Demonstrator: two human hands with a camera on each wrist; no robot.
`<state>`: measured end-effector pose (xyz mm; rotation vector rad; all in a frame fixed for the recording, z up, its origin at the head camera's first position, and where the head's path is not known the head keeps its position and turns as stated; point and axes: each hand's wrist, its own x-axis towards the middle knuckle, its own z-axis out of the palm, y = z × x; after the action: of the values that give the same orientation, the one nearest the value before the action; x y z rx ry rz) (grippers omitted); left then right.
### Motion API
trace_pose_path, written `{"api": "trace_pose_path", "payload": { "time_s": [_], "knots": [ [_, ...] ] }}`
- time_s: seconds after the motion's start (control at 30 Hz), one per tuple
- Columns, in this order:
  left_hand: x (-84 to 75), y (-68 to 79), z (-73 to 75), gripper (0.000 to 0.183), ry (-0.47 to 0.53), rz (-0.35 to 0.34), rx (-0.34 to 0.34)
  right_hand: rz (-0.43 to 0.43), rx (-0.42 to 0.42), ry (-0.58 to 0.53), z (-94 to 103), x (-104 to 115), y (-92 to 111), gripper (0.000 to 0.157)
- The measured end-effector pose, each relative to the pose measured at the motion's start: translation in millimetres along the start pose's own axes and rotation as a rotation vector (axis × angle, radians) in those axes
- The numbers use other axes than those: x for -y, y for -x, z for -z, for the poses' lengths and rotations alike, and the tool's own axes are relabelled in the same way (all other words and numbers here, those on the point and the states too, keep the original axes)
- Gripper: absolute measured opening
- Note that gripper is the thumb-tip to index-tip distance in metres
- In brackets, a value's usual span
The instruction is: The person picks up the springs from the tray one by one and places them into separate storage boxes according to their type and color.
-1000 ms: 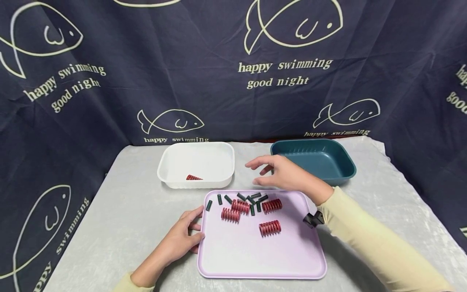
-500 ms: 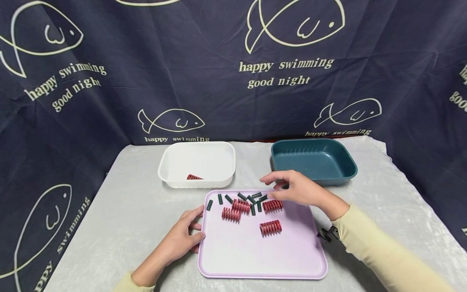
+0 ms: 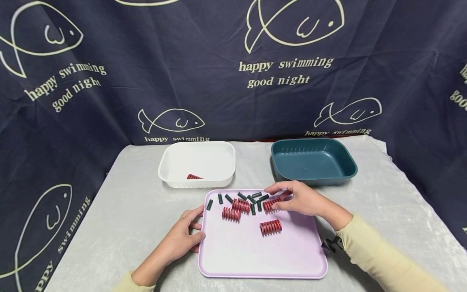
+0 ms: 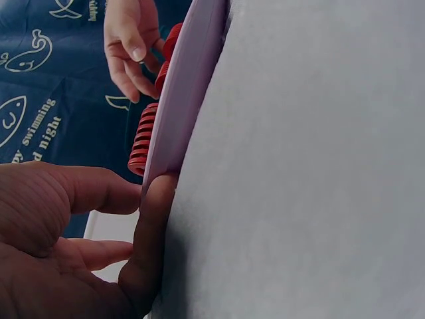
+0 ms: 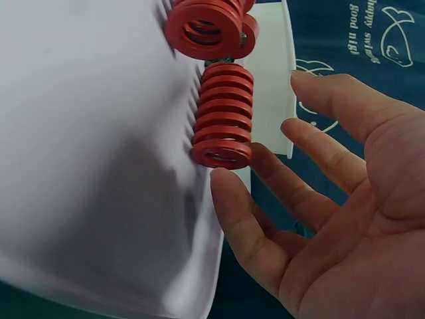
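A shallow lilac tray (image 3: 255, 259) carries several thick red coil springs (image 3: 270, 228) and several small dark green springs (image 3: 220, 198). At its left rim my left hand (image 3: 178, 239) grips the edge; in the left wrist view one fingertip (image 4: 123, 196) meets the rim, and another digit lies along the outer wall. My right hand (image 3: 300, 198) hovers over the far right corner, fingers apart around the right-hand red spring (image 3: 269, 206), partly covering it. In the right wrist view, the fingertips (image 5: 226, 183) are right at the near end of a red spring (image 5: 226, 116).
Behind the tray stand a white basin (image 3: 197, 184) with a red spring (image 3: 194, 177) inside, at left, and a dark teal basin (image 3: 313, 176) at right. A pale cloth covers the table (image 3: 127, 202). A navy curtain (image 3: 219, 81) with fish drawings hangs behind.
My right hand has come down and toward me from beside the teal basin to the red spring at the tray's right. The left hand stays at the rim.
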<state>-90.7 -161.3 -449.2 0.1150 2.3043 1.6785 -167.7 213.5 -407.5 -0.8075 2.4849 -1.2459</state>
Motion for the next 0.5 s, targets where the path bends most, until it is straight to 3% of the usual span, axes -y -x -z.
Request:
{"api": "trace_pose_path", "payload": {
  "time_s": [0.5],
  "knots": [
    [0.6,-0.1,-0.3,0.075,0.001,0.001,0.0,0.012,-0.011,-0.015,-9.6,-9.4,3.3,0.041]
  ]
}}
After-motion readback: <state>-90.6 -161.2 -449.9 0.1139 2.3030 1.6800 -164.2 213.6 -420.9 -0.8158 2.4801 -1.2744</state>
